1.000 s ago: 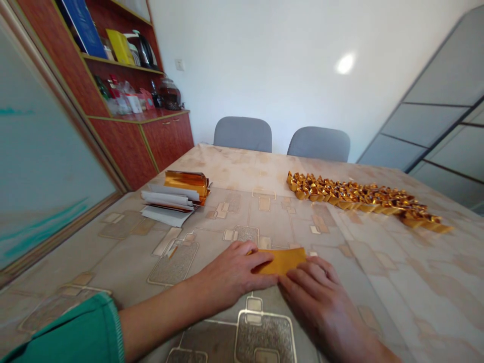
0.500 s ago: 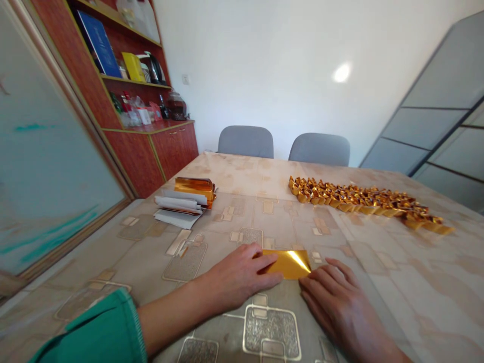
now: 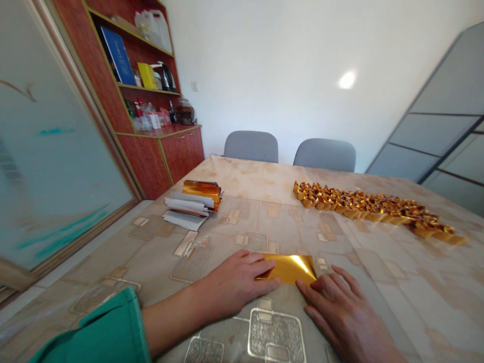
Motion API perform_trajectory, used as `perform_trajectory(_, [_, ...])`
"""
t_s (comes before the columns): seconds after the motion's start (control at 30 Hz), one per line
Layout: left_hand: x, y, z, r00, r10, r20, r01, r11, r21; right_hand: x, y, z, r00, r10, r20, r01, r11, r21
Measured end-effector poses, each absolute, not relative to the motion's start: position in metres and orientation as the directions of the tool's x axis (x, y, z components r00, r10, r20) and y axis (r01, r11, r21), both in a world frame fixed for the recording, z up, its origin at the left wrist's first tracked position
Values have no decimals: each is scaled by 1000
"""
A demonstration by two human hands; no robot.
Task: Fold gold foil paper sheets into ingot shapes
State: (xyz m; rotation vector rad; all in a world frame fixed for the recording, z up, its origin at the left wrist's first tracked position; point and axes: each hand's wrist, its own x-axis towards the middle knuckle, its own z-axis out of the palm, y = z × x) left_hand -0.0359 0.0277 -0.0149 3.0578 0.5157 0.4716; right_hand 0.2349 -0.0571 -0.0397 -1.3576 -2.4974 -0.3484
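Observation:
A folded strip of shiny gold foil paper (image 3: 292,268) lies flat on the patterned tablecloth (image 3: 212,302) in front of me. My left hand (image 3: 236,282) holds its left end down, with index finger and thumb resting on the foil and the other fingers bent. At the lower right edge, my right hand (image 3: 345,308) touches the strip with a fingertip; its fingers are stretched out and partly apart. The foil's left end is hidden under my left fingers.
Beyond my left hand lies a stack of gold foil sheets (image 3: 202,189) with white-backed papers (image 3: 186,220). A long cluster of folded gold foil pieces (image 3: 363,201) spreads across the far right. Two grey chairs (image 3: 251,146) stand behind the table, and a red-brown cabinet (image 3: 145,161) is at back left.
My right index finger has moved slightly left along the strip's near edge. My left hand stays on the foil's left end. The whole view has shifted slightly.

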Motion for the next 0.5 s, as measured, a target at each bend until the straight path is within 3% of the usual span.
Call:
perform_trajectory(0.13, [-54,22,-13,874,358,329,349,-933,86,235,-56,-40,-524,765,374,836,546,52])
perform_trajectory(0.5, [-62,20,-19,866,335,371,347,-937,37,244,-56,-40,-502,778,378,810,576,-108])
